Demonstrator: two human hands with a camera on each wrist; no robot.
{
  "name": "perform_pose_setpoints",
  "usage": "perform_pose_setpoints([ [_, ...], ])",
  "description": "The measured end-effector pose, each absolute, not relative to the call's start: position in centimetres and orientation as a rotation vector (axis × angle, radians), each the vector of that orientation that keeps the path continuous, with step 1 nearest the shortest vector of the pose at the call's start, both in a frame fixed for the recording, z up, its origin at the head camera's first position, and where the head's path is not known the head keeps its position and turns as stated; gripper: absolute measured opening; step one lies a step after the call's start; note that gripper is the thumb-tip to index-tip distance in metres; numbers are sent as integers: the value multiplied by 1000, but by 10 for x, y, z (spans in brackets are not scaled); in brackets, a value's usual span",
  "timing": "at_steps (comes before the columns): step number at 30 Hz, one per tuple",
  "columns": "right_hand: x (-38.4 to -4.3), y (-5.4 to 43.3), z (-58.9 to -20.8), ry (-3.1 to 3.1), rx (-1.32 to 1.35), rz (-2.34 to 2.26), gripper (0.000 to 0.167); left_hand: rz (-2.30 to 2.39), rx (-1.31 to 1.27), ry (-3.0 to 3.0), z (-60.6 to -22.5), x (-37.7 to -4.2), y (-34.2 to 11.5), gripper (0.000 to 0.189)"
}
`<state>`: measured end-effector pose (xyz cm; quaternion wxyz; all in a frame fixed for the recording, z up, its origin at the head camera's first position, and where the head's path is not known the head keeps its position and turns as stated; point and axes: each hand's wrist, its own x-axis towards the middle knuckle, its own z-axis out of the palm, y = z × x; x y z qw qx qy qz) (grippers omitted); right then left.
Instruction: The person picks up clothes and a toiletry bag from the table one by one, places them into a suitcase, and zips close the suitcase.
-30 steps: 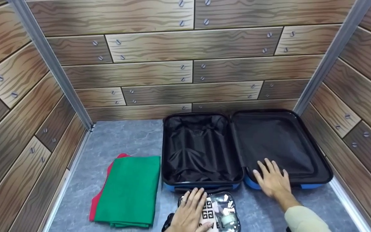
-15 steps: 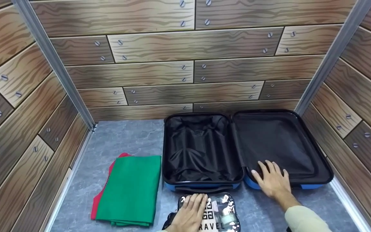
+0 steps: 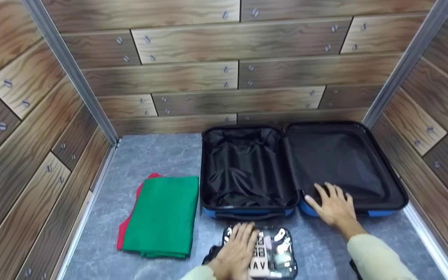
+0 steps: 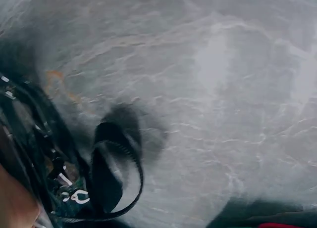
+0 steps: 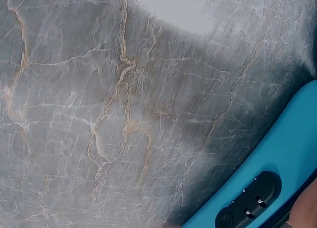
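Flat on top of a clear toiletry bag point(image 3: 282, 254) with black trim and printed letters lies my left hand point(image 3: 237, 249), its fingers straight. The bag's black loop strap point(image 4: 136, 188) sticks out beside it in the left wrist view. My right hand point(image 3: 333, 206) rests with spread fingers on the near rim of an opened suitcase point(image 3: 348, 167), on its right half. That suitcase is blue outside and black inside; its left half shows a wrinkled lining. A black combination lock point(image 5: 250, 201) on the blue shell is beside the right hand in the right wrist view.
Left of the suitcase lies a folded green cloth point(image 3: 161, 216), with a red cloth point(image 3: 122, 235) showing from under its left edge. Wood-patterned panels point(image 3: 193, 74) enclose the grey marbled surface point(image 3: 150, 151) at the back and on both sides.
The head view has tilted slightly down, so everything sits higher in the picture. Both hands keep their places on the toiletry bag and the suitcase rim.
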<state>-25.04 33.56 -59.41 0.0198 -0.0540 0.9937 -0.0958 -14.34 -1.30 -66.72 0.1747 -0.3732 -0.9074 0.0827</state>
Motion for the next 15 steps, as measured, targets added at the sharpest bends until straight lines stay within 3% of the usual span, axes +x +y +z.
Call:
perform_pose_setpoints([
  [4, -259, 335, -587, 3085, -159, -301, 85, 212, -1027, -2634, -656, -150, -9, 143],
  [15, -253, 335, -590, 3057, -146, -283, 86, 87, -987, -2597, -648, -149, -3, 141],
])
